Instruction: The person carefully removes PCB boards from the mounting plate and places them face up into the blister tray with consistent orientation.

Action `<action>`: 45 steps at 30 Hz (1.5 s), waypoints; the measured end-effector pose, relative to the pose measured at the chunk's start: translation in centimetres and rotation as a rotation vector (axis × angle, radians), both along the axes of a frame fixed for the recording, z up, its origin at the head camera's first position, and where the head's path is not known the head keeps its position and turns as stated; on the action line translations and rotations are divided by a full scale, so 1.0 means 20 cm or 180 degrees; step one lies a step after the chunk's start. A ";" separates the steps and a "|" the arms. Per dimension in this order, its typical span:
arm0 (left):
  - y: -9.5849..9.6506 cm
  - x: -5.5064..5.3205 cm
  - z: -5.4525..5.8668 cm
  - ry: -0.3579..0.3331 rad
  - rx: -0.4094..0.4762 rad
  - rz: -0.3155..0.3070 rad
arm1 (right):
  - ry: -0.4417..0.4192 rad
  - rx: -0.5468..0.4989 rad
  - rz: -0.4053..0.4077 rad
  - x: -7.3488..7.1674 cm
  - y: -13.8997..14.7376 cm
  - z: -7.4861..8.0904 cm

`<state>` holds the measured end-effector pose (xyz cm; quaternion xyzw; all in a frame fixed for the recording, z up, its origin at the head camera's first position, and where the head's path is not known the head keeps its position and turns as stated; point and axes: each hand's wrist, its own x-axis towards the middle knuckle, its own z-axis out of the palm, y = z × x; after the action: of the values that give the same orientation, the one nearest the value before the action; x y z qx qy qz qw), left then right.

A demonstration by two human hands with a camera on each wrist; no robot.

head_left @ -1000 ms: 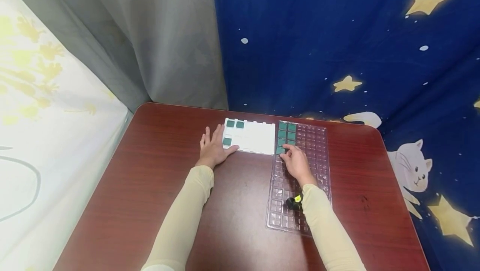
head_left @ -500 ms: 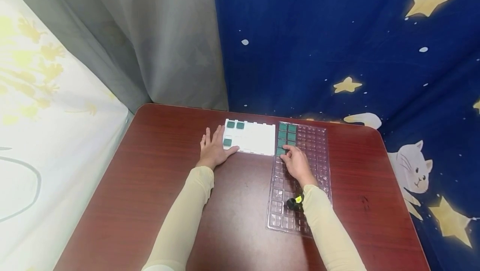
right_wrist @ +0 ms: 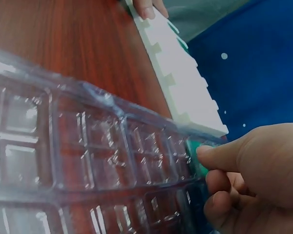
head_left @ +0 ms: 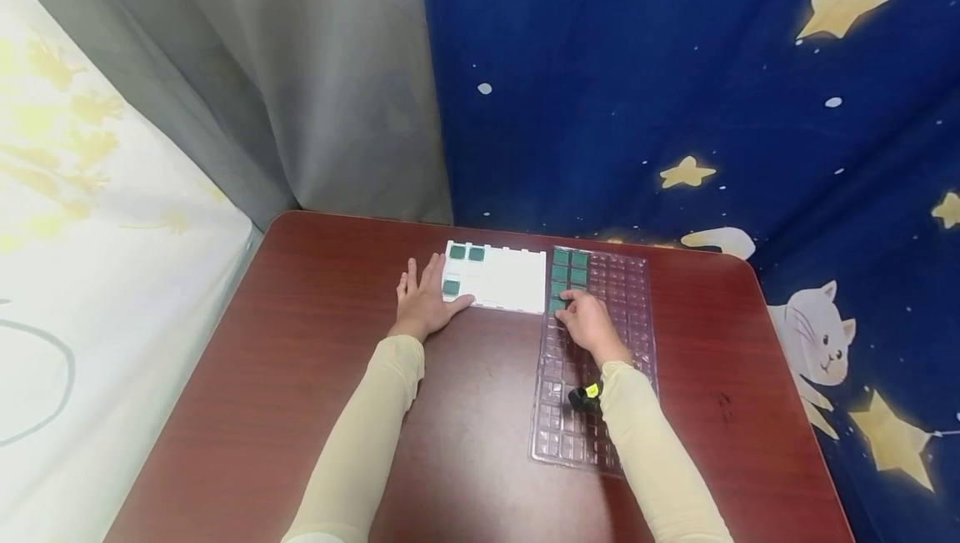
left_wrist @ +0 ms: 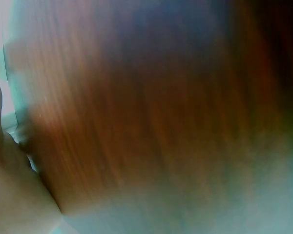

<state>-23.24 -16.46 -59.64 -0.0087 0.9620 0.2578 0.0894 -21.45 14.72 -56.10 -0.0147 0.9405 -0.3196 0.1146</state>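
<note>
My left hand (head_left: pixel 423 307) lies with fingers spread at the left end of a white rectangular tray (head_left: pixel 513 280), its thumb along the near edge. Three green square pieces (head_left: pixel 452 287) sit in that tray's left part. Beside it, a clear plastic tray with many small pockets (head_left: pixel 551 418) holds several green squares (head_left: pixel 560 257) in its far left corner. My right hand (head_left: pixel 592 328) is over this clear tray, thumb and fingers pinching the nearest green square (right_wrist: pixel 195 146), which they partly hide. In the left wrist view, only part of the left hand (left_wrist: pixel 14 195) shows.
Both trays lie on a reddish-brown wooden table (head_left: pixel 322 276), near its far edge. A grey curtain (head_left: pixel 352 109) and a blue star-patterned curtain (head_left: pixel 555 151) hang behind it. A black device with a yellow mark (head_left: pixel 581 397) is at the right wrist.
The head view has shifted slightly. Both hands keep their places at the trays, and no piece has visibly moved.
</note>
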 end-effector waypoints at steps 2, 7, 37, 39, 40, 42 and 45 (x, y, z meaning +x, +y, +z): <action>0.00 0.00 -0.01 -0.0008 -0.0007 -0.0004 | -0.0022 0.0022 -0.0006 -0.01 -0.01 0.01; -0.01 -0.01 -0.03 -0.0080 -0.0060 -0.0029 | 0.0006 0.0054 -0.0010 -0.03 -0.05 0.02; -0.01 -0.01 -0.05 -0.0097 -0.0186 -0.0007 | 0.0570 -0.0249 0.0746 -0.29 -0.59 0.00; -0.01 -0.01 -0.05 -0.0132 -0.0226 -0.0012 | 0.0531 -0.0196 0.0730 -0.30 -0.60 0.00; 0.00 -0.02 -0.05 -0.0135 -0.0244 -0.0013 | 0.0503 -0.0171 0.0724 -0.30 -0.60 0.00; 0.00 -0.03 -0.05 -0.0128 -0.0267 -0.0009 | 0.0440 -0.0153 0.0709 -0.31 -0.61 -0.01; 0.00 -0.03 -0.04 -0.0091 -0.0259 -0.0001 | 0.0337 -0.0171 0.0675 -0.34 -0.61 -0.03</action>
<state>-23.93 -16.53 -60.51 -0.0158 0.9703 0.2183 0.1028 -28.22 2.59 -56.72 -0.1341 0.9295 -0.3295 0.0976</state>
